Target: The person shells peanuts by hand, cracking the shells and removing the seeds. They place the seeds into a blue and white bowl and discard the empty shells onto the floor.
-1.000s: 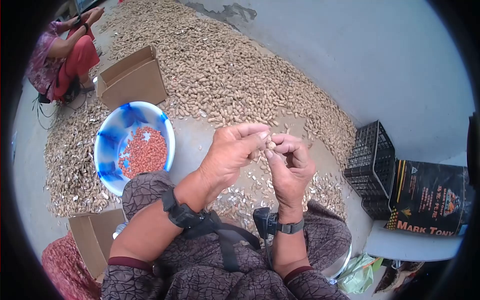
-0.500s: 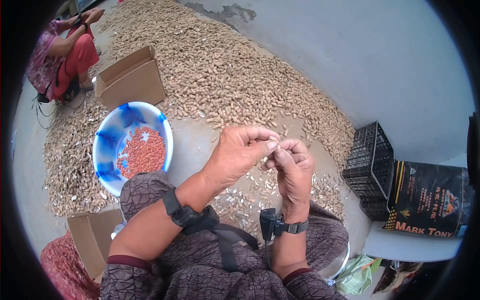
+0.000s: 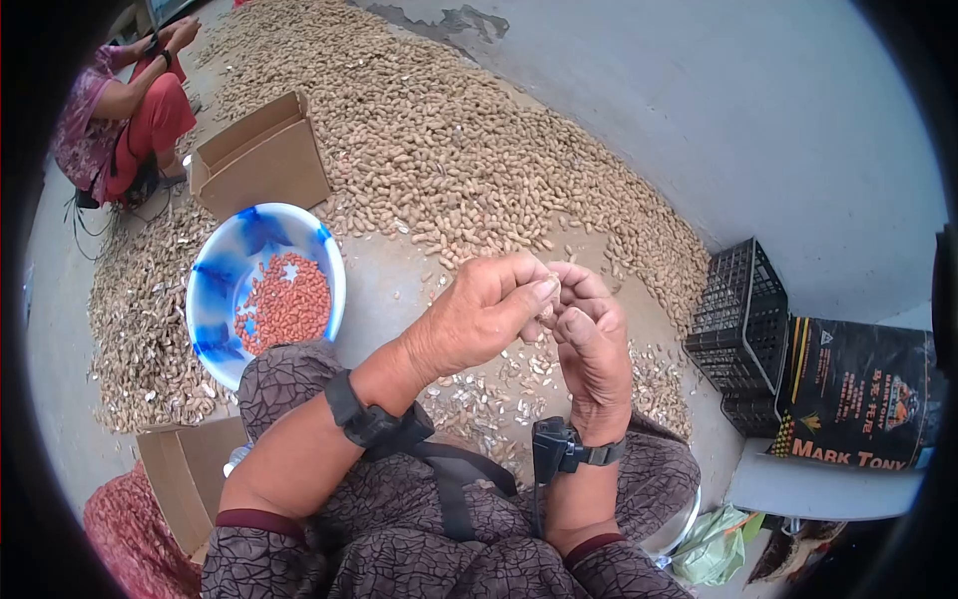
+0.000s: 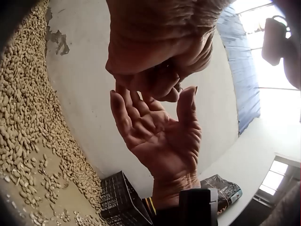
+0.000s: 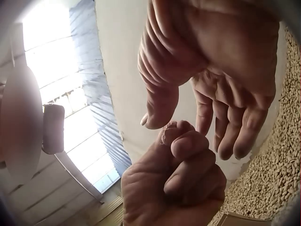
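My left hand is curled, its thumb bent over the fingers in front of my lap. Between its thumb and forefinger it pinches a peanut, mostly hidden by the fingers; I cannot tell whether it is in its shell. Right beside it is my right hand, fingertips close to the left ones. In the left wrist view the right palm faces up with its fingers loosely extended and thumb apart. To the left stands a blue-and-white basin with shelled red peanut kernels in it.
A large heap of unshelled peanuts spreads along the wall. Empty shells litter the floor below my hands. A cardboard box stands behind the basin, a black crate at right. Another person crouches far left.
The right hand has loosened from a pinch at the peanut, its thumb moving away from the fingers. My left hand has shifted slightly right and keeps its pinch.
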The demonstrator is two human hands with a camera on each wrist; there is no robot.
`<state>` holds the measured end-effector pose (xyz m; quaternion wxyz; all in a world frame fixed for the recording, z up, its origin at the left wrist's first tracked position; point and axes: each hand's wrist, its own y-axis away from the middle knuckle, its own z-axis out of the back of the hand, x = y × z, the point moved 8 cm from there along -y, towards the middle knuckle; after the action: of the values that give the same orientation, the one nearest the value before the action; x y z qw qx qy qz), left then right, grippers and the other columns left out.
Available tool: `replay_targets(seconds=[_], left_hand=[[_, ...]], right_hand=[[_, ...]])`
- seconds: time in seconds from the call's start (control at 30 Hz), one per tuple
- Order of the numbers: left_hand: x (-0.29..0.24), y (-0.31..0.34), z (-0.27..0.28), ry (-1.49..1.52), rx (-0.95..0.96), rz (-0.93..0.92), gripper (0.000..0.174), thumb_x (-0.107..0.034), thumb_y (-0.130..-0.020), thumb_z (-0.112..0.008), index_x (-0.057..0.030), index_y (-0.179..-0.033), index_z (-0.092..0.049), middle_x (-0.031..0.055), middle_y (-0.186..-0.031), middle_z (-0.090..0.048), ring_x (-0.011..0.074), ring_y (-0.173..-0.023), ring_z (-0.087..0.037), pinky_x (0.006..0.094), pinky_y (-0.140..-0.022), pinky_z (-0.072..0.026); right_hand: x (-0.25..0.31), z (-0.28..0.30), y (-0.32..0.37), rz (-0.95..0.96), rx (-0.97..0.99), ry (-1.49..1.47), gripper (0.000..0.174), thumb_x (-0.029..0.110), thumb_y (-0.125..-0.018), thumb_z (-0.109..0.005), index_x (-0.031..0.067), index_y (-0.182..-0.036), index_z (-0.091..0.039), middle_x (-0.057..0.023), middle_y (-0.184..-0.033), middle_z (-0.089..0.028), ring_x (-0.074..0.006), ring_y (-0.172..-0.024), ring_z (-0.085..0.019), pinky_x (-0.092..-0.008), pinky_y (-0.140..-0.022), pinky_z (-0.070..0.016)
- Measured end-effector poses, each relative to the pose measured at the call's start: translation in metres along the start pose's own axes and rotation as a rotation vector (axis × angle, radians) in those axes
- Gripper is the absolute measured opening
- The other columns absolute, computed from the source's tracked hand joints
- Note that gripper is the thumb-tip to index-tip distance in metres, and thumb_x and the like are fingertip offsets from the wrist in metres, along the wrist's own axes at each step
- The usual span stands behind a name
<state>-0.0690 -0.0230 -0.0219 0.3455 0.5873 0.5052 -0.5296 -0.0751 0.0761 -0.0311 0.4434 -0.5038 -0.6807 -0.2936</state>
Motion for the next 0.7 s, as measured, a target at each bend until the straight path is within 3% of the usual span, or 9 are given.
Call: replay_targets(seconds=[0.13, 0.57, 0.7], left_hand=[[-0.009, 0.002, -0.013, 0.075, 0.067, 0.005, 0.021, -0.015, -0.088, -0.044, 0.0, -0.085, -0.059, 0.0003, -0.065, -0.052, 0.0036, -0.05, -0.043, 0.0176, -0.044, -0.0341], [0.01, -0.005, -0.021, -0.033, 0.114, -0.086, 0.02, -0.01, -0.086, -0.046, 0.0039, -0.088, -0.061, 0.0048, -0.078, -0.058, 0.0049, -0.051, -0.045, 0.0173, -0.044, -0.0351], [0.005, -0.003, -0.024, 0.107, 0.118, 0.0, 0.027, -0.018, -0.088, -0.045, 0.0036, -0.086, -0.061, 0.0054, -0.077, -0.058, 0.0063, -0.054, -0.049, 0.0183, -0.047, -0.0389]], right_hand=[[-0.01, -0.001, 0.006, -0.156, 0.077, -0.09, 0.042, 0.014, -0.075, -0.064, -0.0059, -0.109, -0.049, -0.0054, -0.085, -0.058, -0.0086, -0.074, -0.052, -0.0209, -0.066, -0.0423], [-0.005, -0.003, 0.008, -0.129, 0.088, -0.135, 0.046, 0.013, -0.074, -0.065, -0.008, -0.112, -0.048, -0.0074, -0.089, -0.059, -0.007, -0.068, -0.05, -0.019, -0.06, -0.0398], [-0.007, 0.003, 0.007, -0.148, 0.097, -0.15, 0.044, 0.014, -0.075, -0.065, -0.0094, -0.109, -0.051, -0.0099, -0.089, -0.059, -0.0082, -0.069, -0.052, -0.019, -0.06, -0.0413]])
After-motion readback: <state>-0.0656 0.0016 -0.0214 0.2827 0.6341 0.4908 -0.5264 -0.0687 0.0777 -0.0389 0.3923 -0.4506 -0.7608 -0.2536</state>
